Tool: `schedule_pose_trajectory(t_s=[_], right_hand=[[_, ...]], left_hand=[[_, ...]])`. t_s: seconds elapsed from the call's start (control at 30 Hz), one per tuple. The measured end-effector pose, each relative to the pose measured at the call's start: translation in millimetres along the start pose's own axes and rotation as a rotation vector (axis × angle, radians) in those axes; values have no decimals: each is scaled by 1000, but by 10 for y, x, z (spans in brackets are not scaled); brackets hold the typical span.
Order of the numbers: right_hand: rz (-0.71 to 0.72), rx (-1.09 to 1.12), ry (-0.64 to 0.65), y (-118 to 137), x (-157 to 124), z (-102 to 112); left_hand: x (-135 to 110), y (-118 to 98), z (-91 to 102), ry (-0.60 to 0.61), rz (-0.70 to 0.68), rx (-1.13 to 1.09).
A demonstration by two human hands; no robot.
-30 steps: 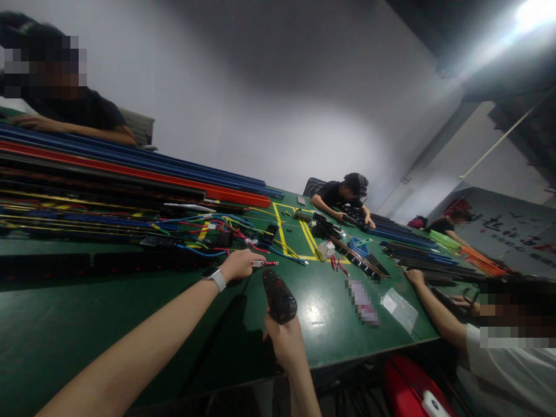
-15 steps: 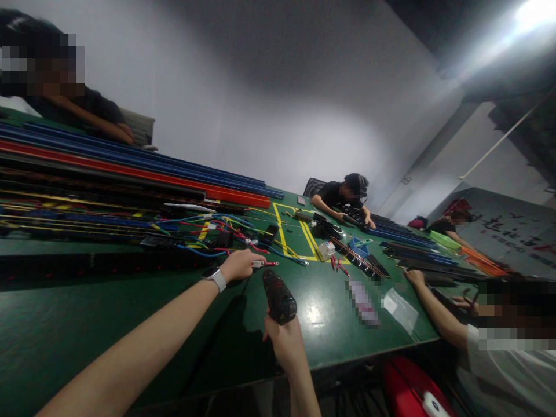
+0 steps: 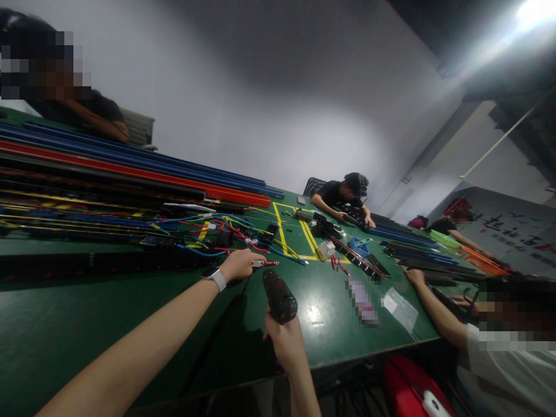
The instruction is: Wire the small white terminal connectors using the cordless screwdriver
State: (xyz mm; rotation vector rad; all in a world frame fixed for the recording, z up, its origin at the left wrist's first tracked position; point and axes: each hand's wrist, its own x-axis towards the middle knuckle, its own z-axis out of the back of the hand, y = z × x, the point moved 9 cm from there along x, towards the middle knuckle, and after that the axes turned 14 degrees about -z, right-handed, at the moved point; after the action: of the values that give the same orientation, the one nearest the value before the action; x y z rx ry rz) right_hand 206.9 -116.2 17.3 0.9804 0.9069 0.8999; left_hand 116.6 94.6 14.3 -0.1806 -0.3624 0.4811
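Note:
My right hand (image 3: 286,341) grips the handle of a black and red cordless drill (image 3: 278,295), whose nose points away from me toward my left hand. My left hand (image 3: 241,263), with a white watch (image 3: 216,277) on the wrist, is closed on a small red-tipped wire end (image 3: 264,263) lying on the green table (image 3: 130,307). Just beyond that hand lies a tangle of blue, red and yellow wires (image 3: 217,229) with small black parts.
Long blue, red and black rails (image 3: 130,168) run along the table's far left. A white breaker block (image 3: 325,249), red pliers (image 3: 339,265) and yellow tape lines (image 3: 299,234) lie ahead. Other people work at the far end, the left and the right, one with an arm (image 3: 434,310) on the table.
My hands and the drill stay almost still. The person at the far left has shifted an arm slightly.

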Motion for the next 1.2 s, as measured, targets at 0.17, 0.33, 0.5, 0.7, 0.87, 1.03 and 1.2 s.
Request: schedule_pose_trajectory(t_s=[0.17, 0.33, 0.5, 0.7, 0.87, 1.03, 1.2], right_hand=[[9, -8, -17, 6, -9, 13], [0, -56, -34, 18, -15, 16], [-21, -87, -55, 64, -33, 37], [-55, -83, -17, 126, -53, 29], [-39, -59, -7, 134, -48, 13], [-32, -43, 4, 92, -25, 3], [-45, -87, 14, 45, -16, -4]], left_hand=[[-5, 2, 2, -2, 10, -11], [-11, -5, 9, 7, 22, -32], [0, 34, -20, -3, 36, -43], [7, 29, -32, -2, 10, -22], [-9, 20, -16, -9, -2, -28], [-6, 38, -24, -12, 8, -38], [4, 34, -35, -18, -3, -32]])
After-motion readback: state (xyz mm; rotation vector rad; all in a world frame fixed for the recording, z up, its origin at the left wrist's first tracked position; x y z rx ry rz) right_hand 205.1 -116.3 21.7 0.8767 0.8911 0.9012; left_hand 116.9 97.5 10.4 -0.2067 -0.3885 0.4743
